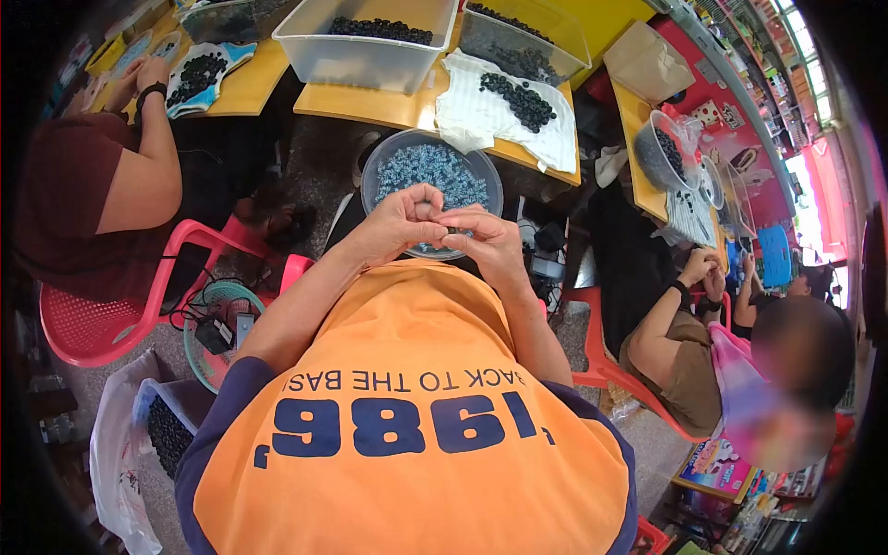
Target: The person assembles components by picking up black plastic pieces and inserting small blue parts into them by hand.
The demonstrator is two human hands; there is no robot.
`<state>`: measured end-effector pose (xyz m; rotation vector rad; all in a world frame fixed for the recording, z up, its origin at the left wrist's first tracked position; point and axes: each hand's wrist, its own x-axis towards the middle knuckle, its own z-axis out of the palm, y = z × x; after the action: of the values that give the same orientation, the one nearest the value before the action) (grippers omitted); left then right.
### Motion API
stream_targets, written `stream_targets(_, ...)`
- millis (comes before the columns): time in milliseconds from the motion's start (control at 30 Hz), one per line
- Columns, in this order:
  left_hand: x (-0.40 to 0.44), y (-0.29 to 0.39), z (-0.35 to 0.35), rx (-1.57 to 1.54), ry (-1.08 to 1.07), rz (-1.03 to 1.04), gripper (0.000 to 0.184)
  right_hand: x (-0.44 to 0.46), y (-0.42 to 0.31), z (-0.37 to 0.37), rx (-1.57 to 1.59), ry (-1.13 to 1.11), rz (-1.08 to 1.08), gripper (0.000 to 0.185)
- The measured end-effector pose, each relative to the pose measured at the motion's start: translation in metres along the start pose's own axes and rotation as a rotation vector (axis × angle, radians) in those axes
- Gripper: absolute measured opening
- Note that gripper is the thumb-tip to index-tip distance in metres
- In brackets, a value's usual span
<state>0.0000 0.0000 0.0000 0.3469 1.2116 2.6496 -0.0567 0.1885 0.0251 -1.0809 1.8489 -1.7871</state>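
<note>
My left hand (400,225) and my right hand (487,242) meet in front of my chest, fingertips pinched close together. A small dark bit shows between them, mostly hidden by the fingers and too small to name. Just beyond and below the hands is a round tub (493,176), holding a heap of small bluish, see-through pieces (430,171). On the table past it, a white striped cloth (462,102) carries a pile of small black pieces (520,102).
Clear plastic bins (370,63) of black pieces stand on the yellow table (356,100). Co-workers sit left, on a pink chair (102,319), and right, on a red chair (601,356). A green basket (199,347) with adapters and a white bag (120,453) are on the floor at left.
</note>
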Motion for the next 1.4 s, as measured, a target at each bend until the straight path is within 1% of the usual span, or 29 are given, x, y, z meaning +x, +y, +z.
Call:
stream_targets(67,0.0,0.0,0.003,-0.088,0.051,0.009,0.021,0.001,-0.005,0.004,0.024,0.06,0.045,0.021)
stream_targets(100,-0.008,-0.005,0.007,-0.099,0.087,-0.033,0.021,-0.006,-0.001,0.01,0.066,0.068,0.083,0.021)
stream_targets(167,0.002,-0.005,0.012,-0.176,0.261,-0.038,0.022,0.0,0.0,0.006,0.022,0.168,0.092,0.021)
stream_targets(200,0.005,-0.004,0.009,-0.169,0.256,-0.046,0.022,0.003,0.002,0.003,0.026,0.178,0.089,0.021)
stream_targets(267,0.006,-0.004,0.006,-0.04,0.395,-0.093,0.025,0.002,0.001,-0.002,0.047,0.203,0.119,0.019)
stream_targets(300,0.005,-0.001,0.005,-0.037,0.393,-0.097,0.025,0.003,0.0,-0.008,0.05,0.207,0.118,0.019)
stream_targets(367,0.001,0.013,0.002,0.092,0.52,-0.097,0.022,0.007,-0.003,-0.025,0.124,0.323,0.151,0.017)
stream_targets(433,0.0,0.031,-0.007,0.118,0.526,-0.064,0.018,0.009,0.002,-0.045,0.211,0.453,0.185,0.016)
stream_targets(500,0.003,0.051,-0.014,0.147,0.531,0.087,0.016,0.011,0.004,-0.063,0.245,0.528,0.218,0.015)
stream_targets(567,0.015,0.078,-0.02,0.309,0.616,0.117,0.018,0.015,0.007,-0.078,0.219,0.514,0.238,0.015)
stream_targets(633,0.034,0.117,-0.026,0.631,0.676,0.15,0.019,0.026,0.011,-0.088,0.2,0.491,0.261,0.016)
stream_targets(667,0.047,0.137,-0.024,0.733,0.727,0.188,0.02,0.034,0.012,-0.094,0.038,0.431,0.27,0.016)
stream_targets(700,0.064,0.156,-0.029,0.87,0.729,0.271,0.021,0.042,0.014,-0.099,-0.126,0.375,0.274,0.016)
stream_targets(733,0.081,0.172,-0.038,0.977,0.739,0.343,0.02,0.056,0.018,-0.105,-0.285,0.389,0.207,0.017)
stream_targets(767,0.099,0.187,-0.047,0.981,0.747,0.385,0.019,0.072,0.015,-0.11,-0.418,0.383,0.223,0.019)
stream_targets(833,0.131,0.209,-0.077,1.244,0.764,0.376,0.018,0.11,0.031,-0.12,-0.562,0.383,0.021,0.02)
stream_targets(867,0.142,0.212,-0.09,1.239,0.766,0.387,0.018,0.13,0.04,-0.124,-0.564,0.369,0.006,0.021)
stream_targets(900,0.152,0.212,-0.104,1.393,0.752,0.347,0.018,0.151,0.047,-0.128,-0.568,0.353,-0.007,0.021)
stream_targets(933,0.159,0.212,-0.112,1.545,0.737,0.299,0.019,0.172,0.06,-0.136,-0.705,0.28,-0.088,0.022)
stream_targets(967,0.162,0.211,-0.111,1.54,0.742,0.301,0.019,0.194,0.073,-0.141,-0.709,0.274,-0.089,0.022)
stream_targets(1033,0.157,0.194,-0.097,1.659,0.726,0.462,0.019,0.234,0.101,-0.147,-1.004,0.252,-0.183,0.023)
stream_targets(1067,0.151,0.186,-0.086,1.639,0.699,0.562,0.018,0.252,0.114,-0.152,-1.066,0.228,-0.183,0.023)
stream_targets(1100,0.143,0.177,-0.076,1.631,0.709,0.539,0.018,0.267,0.127,-0.156,-1.126,0.196,-0.179,0.024)
stream_targets(1167,0.118,0.156,-0.062,1.478,0.566,0.581,0.019,0.286,0.14,-0.156,-1.226,0.135,-0.057,0.024)
stream_targets(1233,0.092,0.129,-0.067,1.415,0.549,0.474,0.022,0.288,0.152,-0.157,-1.297,0.171,-0.186,0.026)
stream_targets(1267,0.08,0.117,-0.074,1.452,0.532,0.451,0.022,0.286,0.157,-0.158,-1.342,0.141,-0.127,0.032)
stream_targets(1300,0.07,0.106,-0.08,1.438,0.527,0.429,0.022,0.283,0.159,-0.159,-1.35,0.136,-0.15,0.032)
stream_targets(1367,0.054,0.085,-0.091,1.366,0.646,0.313,0.024,0.268,0.157,-0.155,-1.353,0.121,-0.157,0.029)
stream_targets(1400,0.048,0.077,-0.095,1.324,0.65,0.229,0.032,0.259,0.152,-0.15,-1.358,0.115,-0.135,0.029)
